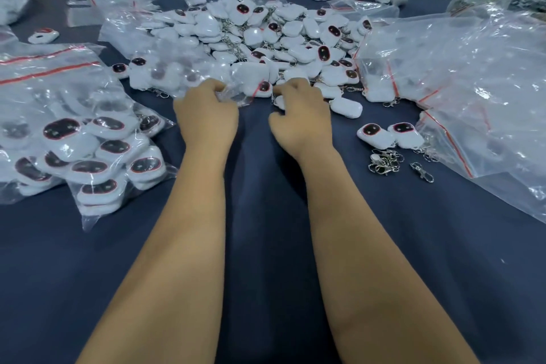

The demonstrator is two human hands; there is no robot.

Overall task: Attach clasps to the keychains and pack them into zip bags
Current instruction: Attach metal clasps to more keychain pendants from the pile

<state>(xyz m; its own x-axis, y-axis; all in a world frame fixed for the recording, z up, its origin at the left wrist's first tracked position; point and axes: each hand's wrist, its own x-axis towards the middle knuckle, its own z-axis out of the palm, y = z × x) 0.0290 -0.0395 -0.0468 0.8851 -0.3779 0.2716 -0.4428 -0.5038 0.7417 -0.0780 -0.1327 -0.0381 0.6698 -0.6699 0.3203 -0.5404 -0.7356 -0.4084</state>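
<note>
With the left hand pinching a small zip bag open near the table's middle and the right hand's fingers curled on a white keychain, the mouth should be held wide while the keychain slides in.

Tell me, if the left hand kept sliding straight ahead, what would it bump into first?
Probably the small clear zip bag the left hand already grips at its fingertips, with a white keychain inside. Right behind sits the big keychain pile.
</note>
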